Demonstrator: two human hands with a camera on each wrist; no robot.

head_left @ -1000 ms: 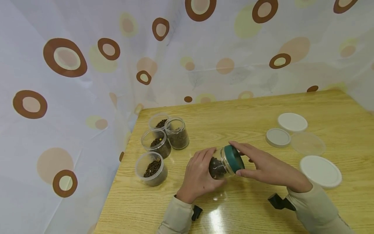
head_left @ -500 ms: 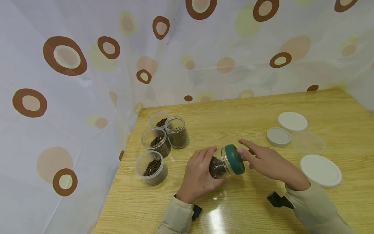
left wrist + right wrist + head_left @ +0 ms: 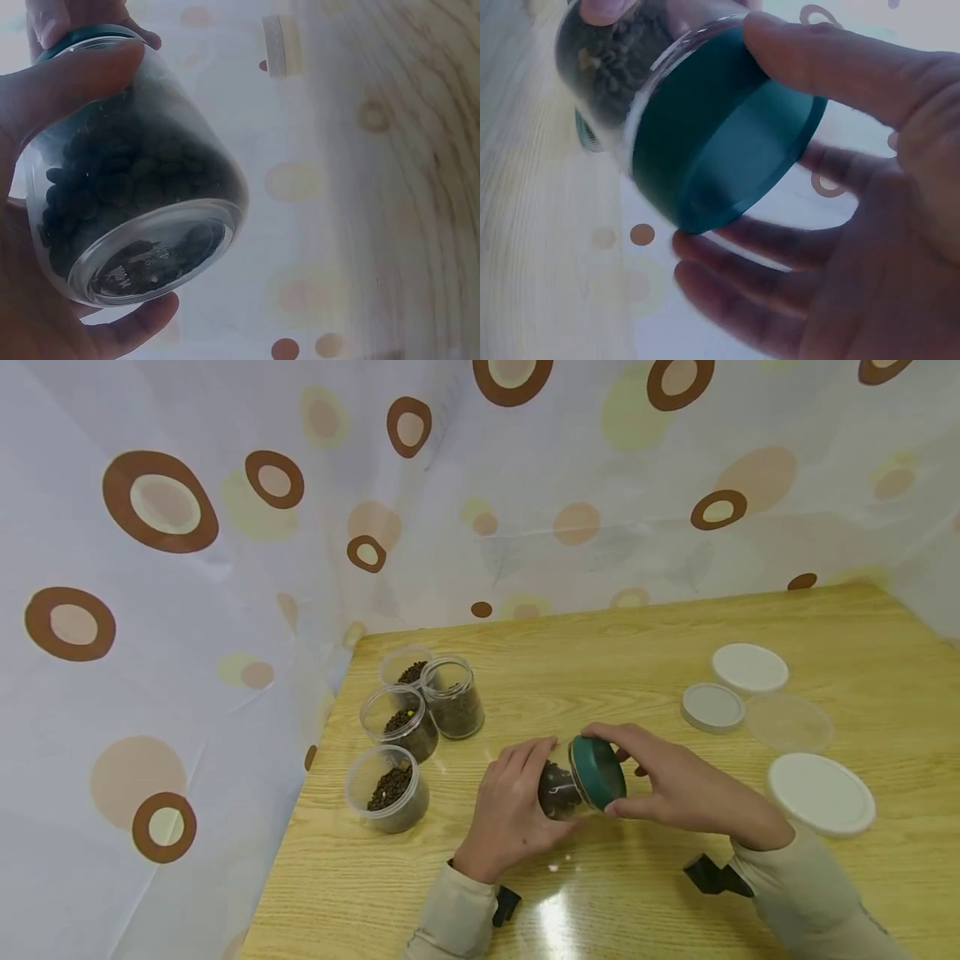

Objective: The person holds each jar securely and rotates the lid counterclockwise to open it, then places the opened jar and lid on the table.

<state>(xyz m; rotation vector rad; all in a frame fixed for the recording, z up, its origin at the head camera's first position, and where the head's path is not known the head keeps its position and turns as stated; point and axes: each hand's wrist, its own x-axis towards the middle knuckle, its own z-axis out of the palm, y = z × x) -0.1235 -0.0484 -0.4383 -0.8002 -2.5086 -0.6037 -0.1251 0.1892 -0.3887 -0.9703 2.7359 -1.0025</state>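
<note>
A clear jar (image 3: pixel 557 792) of dark pellets is tilted above the table, its dark green lid (image 3: pixel 602 772) facing right. My left hand (image 3: pixel 512 806) grips the jar's body. In the left wrist view the glass base of the jar (image 3: pixel 142 172) shows, with the thumb lying across the glass near the lid. My right hand (image 3: pixel 678 785) holds the lid's rim between thumb and fingers. Seen from the right wrist, the thumb lies on one side of the green lid (image 3: pixel 679 139) and fingertips touch the opposite edge.
Several uncovered clear containers of brown pellets stand at left, including a tall jar (image 3: pixel 454 706) and a front tub (image 3: pixel 390 802). At right lie white lids (image 3: pixel 821 793), a grey lid (image 3: pixel 712 708) and a translucent lid (image 3: pixel 790 723). A patterned sheet (image 3: pixel 420 552) hangs behind the wooden table.
Half a second ago my right hand was drawn back, its fingers off the far rim; now thumb and fingers are round the lid again. My left hand stays on the jar.
</note>
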